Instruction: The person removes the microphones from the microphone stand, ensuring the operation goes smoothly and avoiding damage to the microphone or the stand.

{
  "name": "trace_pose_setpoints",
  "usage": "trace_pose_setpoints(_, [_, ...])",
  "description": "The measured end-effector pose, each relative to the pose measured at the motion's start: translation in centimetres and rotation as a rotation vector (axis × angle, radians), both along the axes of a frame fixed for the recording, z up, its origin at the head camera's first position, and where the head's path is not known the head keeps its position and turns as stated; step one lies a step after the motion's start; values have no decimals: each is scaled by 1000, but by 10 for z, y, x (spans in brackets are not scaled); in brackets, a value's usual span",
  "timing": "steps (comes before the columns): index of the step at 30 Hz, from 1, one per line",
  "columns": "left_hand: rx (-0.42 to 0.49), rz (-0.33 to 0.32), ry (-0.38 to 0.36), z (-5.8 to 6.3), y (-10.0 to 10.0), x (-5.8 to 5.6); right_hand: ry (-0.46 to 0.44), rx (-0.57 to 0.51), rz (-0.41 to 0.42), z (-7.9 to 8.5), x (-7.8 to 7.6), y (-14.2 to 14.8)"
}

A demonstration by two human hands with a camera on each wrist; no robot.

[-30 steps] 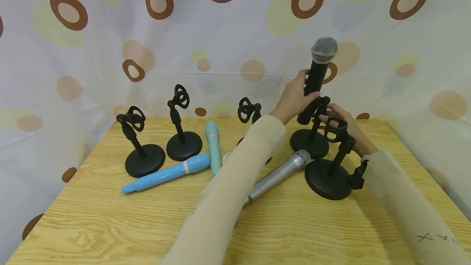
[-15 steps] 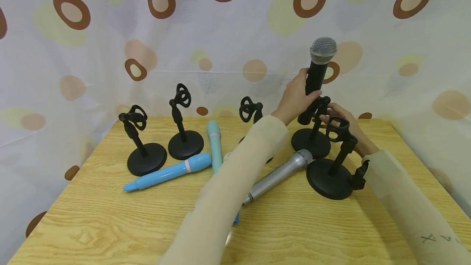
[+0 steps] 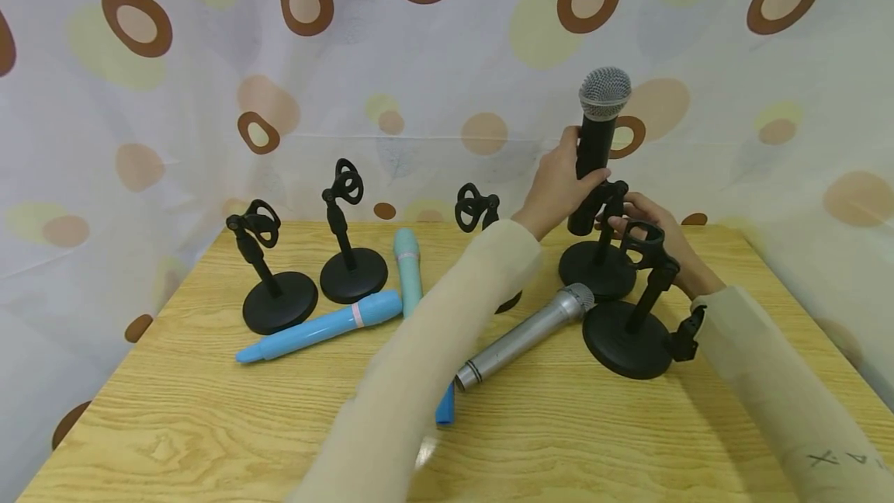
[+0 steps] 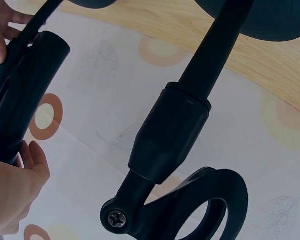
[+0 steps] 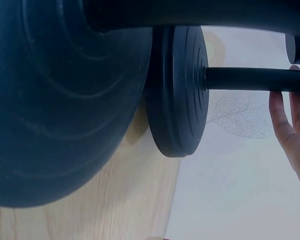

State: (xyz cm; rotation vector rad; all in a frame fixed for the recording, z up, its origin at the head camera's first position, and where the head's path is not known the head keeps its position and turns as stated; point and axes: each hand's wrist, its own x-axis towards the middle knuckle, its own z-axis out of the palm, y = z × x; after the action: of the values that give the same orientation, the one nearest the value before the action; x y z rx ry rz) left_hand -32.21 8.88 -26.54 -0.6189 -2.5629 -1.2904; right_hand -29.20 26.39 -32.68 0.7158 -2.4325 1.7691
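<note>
My left hand (image 3: 559, 185) grips a black microphone (image 3: 596, 147) with a silver mesh head, which points up with a slight rightward lean. Its lower body lies at the clip of a black microphone stand (image 3: 598, 270) at the back right. My right hand (image 3: 660, 235) holds that stand's stem from the right, fingers round it. In the left wrist view the microphone (image 4: 27, 95) runs alongside the clip; my left hand (image 4: 15, 192) is on its body. The right wrist view shows my right hand (image 5: 297, 137) with fingertips at the stem (image 5: 242, 79).
Another stand (image 3: 628, 340) is just in front of my right hand. A silver microphone (image 3: 527, 336), a light blue one (image 3: 321, 326) and a mint one (image 3: 408, 266) lie on the wooden table (image 3: 174, 425). Two stands (image 3: 279, 303) are at left; a middle stand (image 3: 478, 208) is partly behind my left arm.
The black microphone has shifted slightly left and become a little more upright. The stand's base has moved a little to the right. Both hands keep their hold.
</note>
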Motion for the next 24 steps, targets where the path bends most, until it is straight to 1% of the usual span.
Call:
trace_pose_setpoints(3, [13, -21, 4, 1, -2, -1, 13, -10, 14, 1, 0, 0])
trace_pose_setpoints(8, [35, -59, 27, 3, -7, -2, 74, -52, 47, 0, -2, 2])
trace_pose_setpoints(11, [59, -93, 41, 4, -10, -3, 96, -39, 25, 0, -4, 4])
trace_pose_setpoints(15, [88, -141, 55, 6, -13, -3, 90, 3, -27, -3, -8, 8])
trace_pose_setpoints(21, [141, -195, 36, 10, -17, -2, 85, -31, -5, -9, -13, 12])
trace_pose_setpoints(24, [164, -205, 31, 13, -19, -1, 108, -3, -18, -9, -12, 13])
